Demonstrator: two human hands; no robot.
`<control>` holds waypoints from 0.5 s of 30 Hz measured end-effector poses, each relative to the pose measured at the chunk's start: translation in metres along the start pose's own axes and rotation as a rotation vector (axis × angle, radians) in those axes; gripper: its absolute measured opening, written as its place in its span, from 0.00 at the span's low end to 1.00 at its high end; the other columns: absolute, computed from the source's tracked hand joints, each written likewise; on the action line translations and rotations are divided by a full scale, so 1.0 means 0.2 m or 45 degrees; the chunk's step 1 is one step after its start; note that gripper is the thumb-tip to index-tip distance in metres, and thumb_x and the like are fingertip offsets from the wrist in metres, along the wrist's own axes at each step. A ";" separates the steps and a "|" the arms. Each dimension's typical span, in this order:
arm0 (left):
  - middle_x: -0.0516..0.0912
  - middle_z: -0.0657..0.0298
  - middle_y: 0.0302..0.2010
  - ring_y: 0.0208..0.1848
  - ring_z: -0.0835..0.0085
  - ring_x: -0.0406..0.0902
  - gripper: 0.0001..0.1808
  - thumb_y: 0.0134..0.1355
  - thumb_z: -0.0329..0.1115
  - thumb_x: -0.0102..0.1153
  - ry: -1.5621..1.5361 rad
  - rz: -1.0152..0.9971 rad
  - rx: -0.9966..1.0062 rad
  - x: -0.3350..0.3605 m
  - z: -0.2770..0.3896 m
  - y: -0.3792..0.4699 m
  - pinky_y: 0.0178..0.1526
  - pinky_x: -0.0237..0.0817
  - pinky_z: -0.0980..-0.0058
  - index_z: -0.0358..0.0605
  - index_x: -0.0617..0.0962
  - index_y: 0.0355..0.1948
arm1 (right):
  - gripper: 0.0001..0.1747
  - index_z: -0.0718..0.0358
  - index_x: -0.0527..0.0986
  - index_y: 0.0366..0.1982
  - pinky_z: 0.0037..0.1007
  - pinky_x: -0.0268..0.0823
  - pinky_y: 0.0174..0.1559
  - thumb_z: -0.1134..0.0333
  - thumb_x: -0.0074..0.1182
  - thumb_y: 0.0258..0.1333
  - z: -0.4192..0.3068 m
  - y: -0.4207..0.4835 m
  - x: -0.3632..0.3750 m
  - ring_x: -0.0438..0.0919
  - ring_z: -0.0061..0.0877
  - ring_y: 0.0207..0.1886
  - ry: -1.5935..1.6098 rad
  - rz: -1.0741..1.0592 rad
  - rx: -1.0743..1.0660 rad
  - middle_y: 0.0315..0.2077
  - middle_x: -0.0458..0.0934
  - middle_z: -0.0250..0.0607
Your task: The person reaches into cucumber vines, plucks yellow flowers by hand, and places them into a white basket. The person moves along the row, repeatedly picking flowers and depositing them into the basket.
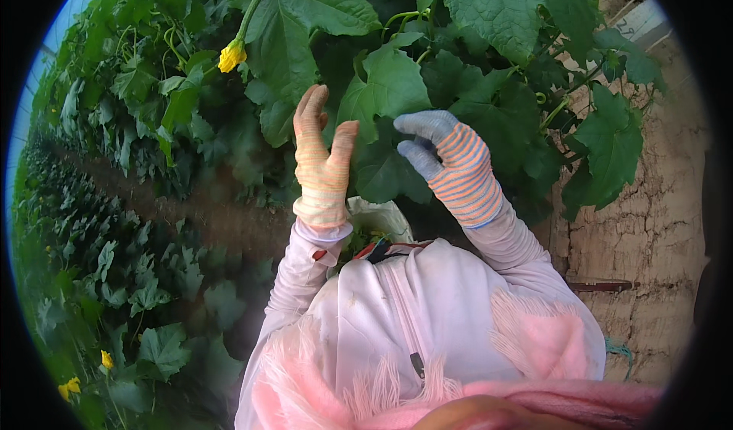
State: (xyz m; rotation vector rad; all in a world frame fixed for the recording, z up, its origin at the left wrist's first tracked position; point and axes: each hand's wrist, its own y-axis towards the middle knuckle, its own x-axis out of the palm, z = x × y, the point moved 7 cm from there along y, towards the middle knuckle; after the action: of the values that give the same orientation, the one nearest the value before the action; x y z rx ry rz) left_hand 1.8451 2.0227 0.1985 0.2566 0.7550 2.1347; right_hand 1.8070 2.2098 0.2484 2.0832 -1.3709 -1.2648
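My left hand [323,155], in a yellowish striped knit glove with brown-stained fingers, is raised in front of the gourd vine. Its thumb stands apart from the upright fingers, and no object shows between them. To the right, my right hand [449,161] wears an orange and blue-grey striped glove with grey fingers. Its fingers curl towards the thumb with a gap between, and nothing is visible in the grip. A broad lobed gourd leaf [386,84] hangs just beyond both hands. Above my left hand, a yellow gourd flower [232,55] droops from a thick green stem.
A white bag or bucket [381,219] with green plant bits sits at my waist. Dense vine rows [131,270] stretch along the left, beside a bare soil path [229,212]. A cracked earthen wall [635,247] rises on the right, with a white numbered board [638,21] near its top.
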 end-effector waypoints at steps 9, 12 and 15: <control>0.71 0.55 0.62 0.60 0.53 0.71 0.47 0.48 0.40 0.69 0.241 -0.751 -0.220 0.64 -0.11 -0.27 0.59 0.65 0.63 0.53 0.60 0.68 | 0.20 0.67 0.72 0.53 0.22 0.68 0.51 0.79 0.53 0.58 0.55 0.21 -0.20 0.76 0.22 0.45 0.254 0.336 0.561 0.46 0.78 0.39; 0.70 0.55 0.63 0.58 0.52 0.72 0.45 0.51 0.37 0.67 0.176 -0.894 -0.168 0.80 -0.07 -0.39 0.57 0.66 0.62 0.51 0.59 0.68 | 0.22 0.67 0.71 0.55 0.21 0.67 0.52 0.78 0.55 0.58 0.86 0.34 -0.12 0.76 0.22 0.47 -0.025 -0.037 0.808 0.49 0.78 0.41; 0.65 0.55 0.66 0.59 0.53 0.72 0.47 0.52 0.42 0.66 0.231 -1.075 -0.179 0.86 -0.07 -0.47 0.58 0.66 0.62 0.50 0.56 0.69 | 0.23 0.61 0.73 0.55 0.24 0.67 0.52 0.71 0.60 0.57 0.96 0.30 -0.03 0.75 0.22 0.48 -0.198 -0.375 0.749 0.46 0.80 0.41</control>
State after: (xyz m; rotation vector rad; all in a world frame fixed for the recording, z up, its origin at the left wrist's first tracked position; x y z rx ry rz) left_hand 1.7912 2.1944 0.1190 -0.2967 0.6510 1.3981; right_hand 1.6157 2.2202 0.1886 2.7099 -1.7119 -1.2611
